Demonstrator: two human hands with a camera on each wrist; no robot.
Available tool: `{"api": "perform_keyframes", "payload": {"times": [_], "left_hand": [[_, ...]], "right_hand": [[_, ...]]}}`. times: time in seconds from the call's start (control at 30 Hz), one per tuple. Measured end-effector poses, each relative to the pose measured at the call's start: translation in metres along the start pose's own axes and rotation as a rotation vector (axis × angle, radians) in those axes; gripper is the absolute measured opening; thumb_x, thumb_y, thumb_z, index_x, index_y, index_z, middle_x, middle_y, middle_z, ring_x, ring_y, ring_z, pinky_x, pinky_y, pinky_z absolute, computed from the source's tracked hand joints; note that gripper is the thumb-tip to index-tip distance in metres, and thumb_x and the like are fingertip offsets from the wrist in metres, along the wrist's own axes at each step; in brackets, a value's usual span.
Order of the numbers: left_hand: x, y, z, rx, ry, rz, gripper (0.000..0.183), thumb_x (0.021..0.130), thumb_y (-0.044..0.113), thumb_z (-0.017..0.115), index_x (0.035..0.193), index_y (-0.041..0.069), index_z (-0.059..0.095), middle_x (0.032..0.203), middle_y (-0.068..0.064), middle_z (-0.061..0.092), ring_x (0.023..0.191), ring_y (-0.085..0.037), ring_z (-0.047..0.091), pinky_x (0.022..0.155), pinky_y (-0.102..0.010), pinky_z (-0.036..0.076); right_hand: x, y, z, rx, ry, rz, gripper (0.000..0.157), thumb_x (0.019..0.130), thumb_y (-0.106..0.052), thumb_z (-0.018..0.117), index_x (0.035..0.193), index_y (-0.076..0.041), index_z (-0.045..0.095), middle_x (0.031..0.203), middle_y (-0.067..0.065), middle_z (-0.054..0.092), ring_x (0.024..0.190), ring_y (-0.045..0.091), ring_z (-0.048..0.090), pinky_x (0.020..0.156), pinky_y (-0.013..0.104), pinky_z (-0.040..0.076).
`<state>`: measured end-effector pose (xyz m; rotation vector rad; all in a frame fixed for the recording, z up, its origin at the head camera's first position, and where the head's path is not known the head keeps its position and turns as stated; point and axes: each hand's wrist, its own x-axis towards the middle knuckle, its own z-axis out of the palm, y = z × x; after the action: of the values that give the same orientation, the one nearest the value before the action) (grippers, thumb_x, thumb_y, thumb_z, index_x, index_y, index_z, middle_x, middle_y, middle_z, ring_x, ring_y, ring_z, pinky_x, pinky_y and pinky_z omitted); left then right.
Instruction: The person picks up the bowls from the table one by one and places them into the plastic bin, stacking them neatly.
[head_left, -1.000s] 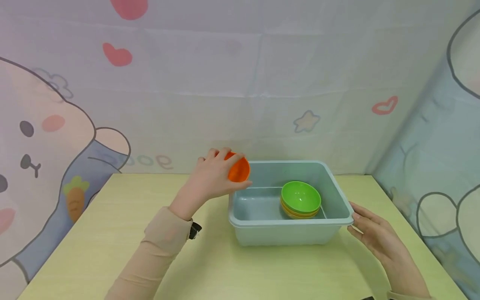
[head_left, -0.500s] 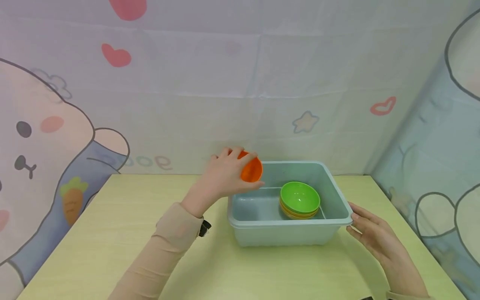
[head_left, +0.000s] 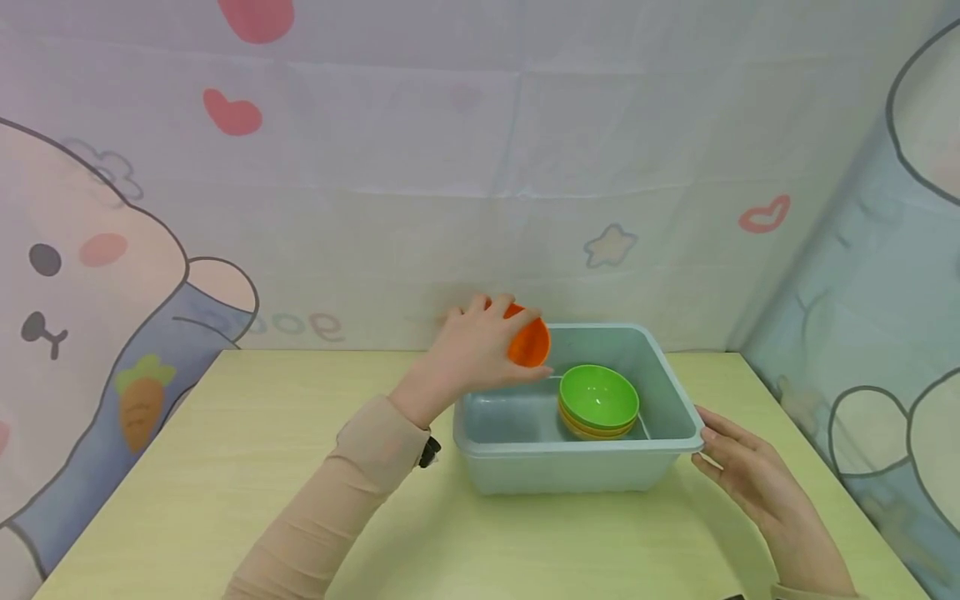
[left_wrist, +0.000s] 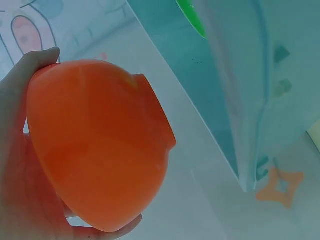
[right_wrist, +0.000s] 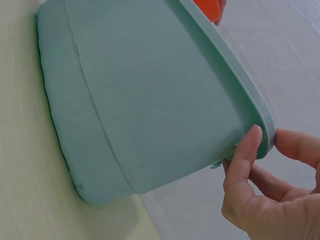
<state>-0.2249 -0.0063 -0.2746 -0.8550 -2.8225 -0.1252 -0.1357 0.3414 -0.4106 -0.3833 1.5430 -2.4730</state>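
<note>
My left hand grips an orange bowl by its rim, thumb on one side and fingers on the other. The bowl is tipped on its side above the left part of a pale blue-green plastic bin; its rounded outside and foot ring fill much of the left wrist view. Inside the bin, toward the right, a green bowl sits nested on yellow-orange bowls. My right hand pinches the bin's near right rim corner between thumb and fingers, as the right wrist view shows.
The bin stands on a light wood-look table, near its back edge. A printed cloth backdrop hangs directly behind, and another cloth side borders the table on the right.
My left hand has carried the orange bowl rightward, from the bin's left edge to over its inside. The right hand and the bin have stayed in place.
</note>
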Motion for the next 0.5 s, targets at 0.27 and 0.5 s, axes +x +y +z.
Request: {"api": "perform_keyframes", "payload": {"times": [0.27, 0.5], "left_hand": [[0.008, 0.011, -0.005, 0.006, -0.010, 0.034, 0.071, 0.079, 0.071, 0.057, 0.140, 0.034, 0.046, 0.137, -0.003, 0.048, 0.120, -0.028, 0.044, 0.087, -0.048, 0.043], [0.019, 0.021, -0.005, 0.041, -0.037, 0.069, 0.071, 0.082, 0.070, 0.054, 0.142, 0.034, 0.043, 0.141, -0.004, 0.046, 0.123, -0.028, 0.043, 0.091, -0.047, 0.043]], "right_hand": [[0.001, -0.002, 0.001, 0.011, -0.013, -0.007, 0.044, 0.102, 0.002, 0.032, 0.125, -0.017, 0.064, 0.118, -0.006, 0.066, 0.099, 0.005, 0.064, 0.085, 0.023, 0.053], [0.001, -0.001, 0.000, 0.014, -0.020, -0.006, 0.045, 0.102, 0.002, 0.032, 0.124, -0.018, 0.065, 0.118, -0.007, 0.066, 0.099, 0.005, 0.064, 0.085, 0.022, 0.053]]}}
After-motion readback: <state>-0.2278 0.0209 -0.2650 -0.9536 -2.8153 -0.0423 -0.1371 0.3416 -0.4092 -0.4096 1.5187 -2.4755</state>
